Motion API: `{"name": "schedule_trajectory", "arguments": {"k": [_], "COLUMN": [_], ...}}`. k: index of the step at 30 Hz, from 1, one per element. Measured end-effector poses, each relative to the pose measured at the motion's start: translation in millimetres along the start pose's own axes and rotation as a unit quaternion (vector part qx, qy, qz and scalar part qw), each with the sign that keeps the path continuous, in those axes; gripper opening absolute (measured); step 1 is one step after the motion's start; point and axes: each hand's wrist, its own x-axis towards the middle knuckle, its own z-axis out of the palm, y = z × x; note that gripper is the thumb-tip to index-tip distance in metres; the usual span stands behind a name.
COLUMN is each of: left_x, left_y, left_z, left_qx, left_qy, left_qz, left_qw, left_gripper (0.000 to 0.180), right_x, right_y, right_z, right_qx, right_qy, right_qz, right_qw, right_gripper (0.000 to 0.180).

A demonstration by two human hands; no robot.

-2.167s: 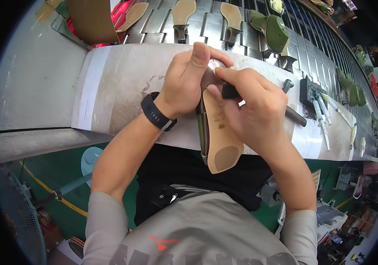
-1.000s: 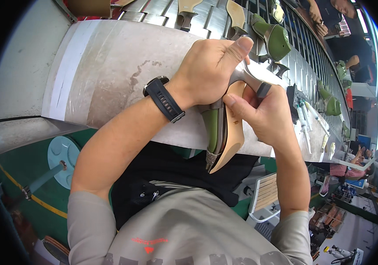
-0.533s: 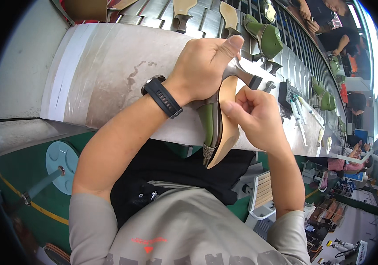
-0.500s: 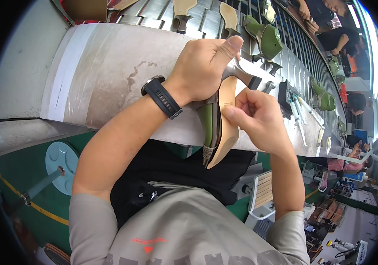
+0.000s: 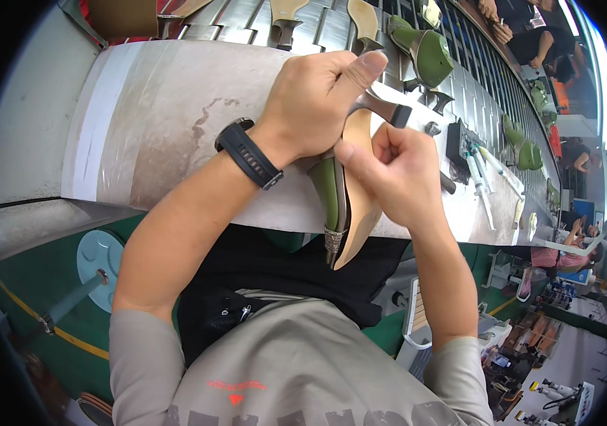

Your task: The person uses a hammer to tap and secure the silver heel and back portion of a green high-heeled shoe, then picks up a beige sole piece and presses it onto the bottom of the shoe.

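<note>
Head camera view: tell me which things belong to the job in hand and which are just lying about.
In the job:
- green shoe, gripped by the left hand
- its tan sole, with the right hand at it

Seemingly just lying about:
- hammer, partly hidden
- syringes
- black block
- another green shoe

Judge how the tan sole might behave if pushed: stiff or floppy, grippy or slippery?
The tan sole is probably fairly stiff, holding an even curve along the green shoe without drooping. Its smooth-looking face may feel somewhat slippery.
</note>
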Motion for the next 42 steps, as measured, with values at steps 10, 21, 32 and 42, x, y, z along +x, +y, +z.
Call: {"name": "schedule_trajectory", "arguments": {"k": [10, 21, 32, 42], "left_x": [-104.4, -123.3, -120.1, -125.7], "left_y": [4.6, 33.5, 37.1, 30.5], "left_z": [-45.4, -14.5, -9.6, -3.0], "left_qx": [0.097, 0.279, 0.318, 0.312], "left_qy": [0.058, -0.082, -0.09, -0.046], "left_qz": [0.122, 0.127, 0.161, 0.161], "left_qw": [0.986, 0.948, 0.93, 0.935], "left_gripper": [0.085, 0.08, 0.067, 0.068], "right_x": [-10.8, 1.8, 5.5, -0.8], "right_y": [39.2, 73.1, 77.0, 54.2], "right_z": [-23.4, -7.2, -4.3, -5.7], "right_qx": [-0.165, -0.166, -0.167, -0.133], "right_qy": [0.055, 0.131, 0.132, 0.103], "right_qz": [-0.305, -0.404, -0.415, -0.336], "right_qw": [0.936, 0.89, 0.885, 0.927], "right_gripper": [0.075, 0.081, 0.083, 0.071]}}
